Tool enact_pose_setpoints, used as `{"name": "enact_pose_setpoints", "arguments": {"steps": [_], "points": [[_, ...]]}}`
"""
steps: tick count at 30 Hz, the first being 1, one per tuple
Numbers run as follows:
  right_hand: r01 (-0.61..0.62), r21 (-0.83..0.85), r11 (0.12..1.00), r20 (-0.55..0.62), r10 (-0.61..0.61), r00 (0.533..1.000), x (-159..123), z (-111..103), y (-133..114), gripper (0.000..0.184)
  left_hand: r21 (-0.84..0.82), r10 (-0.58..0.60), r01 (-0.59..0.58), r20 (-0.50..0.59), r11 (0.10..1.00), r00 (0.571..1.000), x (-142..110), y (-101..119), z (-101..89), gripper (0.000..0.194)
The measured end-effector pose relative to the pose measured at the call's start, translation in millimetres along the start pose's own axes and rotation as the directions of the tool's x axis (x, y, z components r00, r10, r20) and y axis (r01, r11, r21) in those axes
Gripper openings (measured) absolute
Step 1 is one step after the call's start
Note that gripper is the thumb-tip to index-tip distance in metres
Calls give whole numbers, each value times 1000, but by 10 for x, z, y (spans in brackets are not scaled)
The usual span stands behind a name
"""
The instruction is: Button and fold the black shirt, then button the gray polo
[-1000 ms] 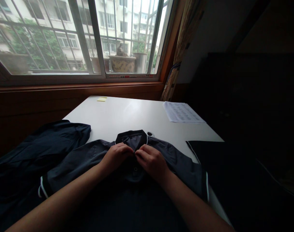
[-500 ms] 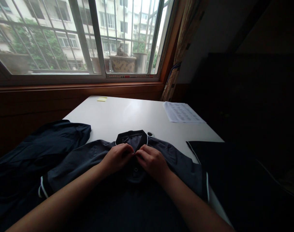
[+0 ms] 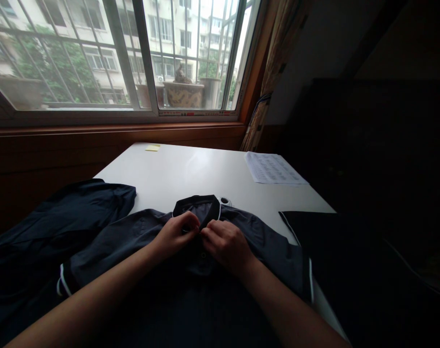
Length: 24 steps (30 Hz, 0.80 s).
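A dark short-sleeved polo shirt [image 3: 123, 239] lies spread on the table, its black collar [image 3: 215, 209] edged in white and pointing away from me. Just below the collar opening, my left hand [image 3: 175, 233] pinches the placket with thumb and forefinger, which form a ring. My right hand [image 3: 227, 242] closes its fingertips on the cloth right beside it, the two hands almost touching. Whatever is between the fingertips is too small and dark to make out. A button [image 3: 204, 254] shows lower on the placket, partly beside my right fingers.
Under the shirt is a white table [image 3: 191, 166]. Dark folded clothing [image 3: 92, 200] lies at the left, and another dark garment [image 3: 324, 241] at the right. Printed sheets [image 3: 276, 169], a yellow sticky note [image 3: 152, 148] and a grommet hole [image 3: 224, 201] are farther back. A barred window [image 3: 154, 63] stands behind.
My left thumb has dropped a little and spread from the forefinger, leaving a wider ring. My right hand has shifted slightly down and toward me. The shirt lies nearly the same.
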State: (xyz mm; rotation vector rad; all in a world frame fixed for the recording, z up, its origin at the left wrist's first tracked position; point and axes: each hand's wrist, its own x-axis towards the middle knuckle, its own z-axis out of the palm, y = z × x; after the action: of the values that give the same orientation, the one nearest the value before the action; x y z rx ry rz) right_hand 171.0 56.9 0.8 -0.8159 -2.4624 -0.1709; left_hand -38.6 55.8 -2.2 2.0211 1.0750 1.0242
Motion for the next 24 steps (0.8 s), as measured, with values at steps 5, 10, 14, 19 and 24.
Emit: {"name": "enact_pose_setpoints", "arguments": {"steps": [5,10,14,19,24], "points": [[18,5,1000,-7,-18,1000,-8,-13,-5,13,14,-23,23,-31,1000,999,10,-26,17,6],[21,37,999,-22,-21,1000,-1,-56,-13,18,-27,-42,41,-51,999,998,21,-69,8,8],[-17,154,988,-59,26,998,-14,-40,12,16,-84,-67,62,-51,995,996,25,-86,-7,13],[-34,353,935,-67,62,996,-48,23,79,14,-114,-94,89,-41,989,995,22,-105,-10,16],[-29,483,875,-87,81,993,-63,57,111,14,-101,-118,114,-36,988,992,9,-117,-16,16]]}}
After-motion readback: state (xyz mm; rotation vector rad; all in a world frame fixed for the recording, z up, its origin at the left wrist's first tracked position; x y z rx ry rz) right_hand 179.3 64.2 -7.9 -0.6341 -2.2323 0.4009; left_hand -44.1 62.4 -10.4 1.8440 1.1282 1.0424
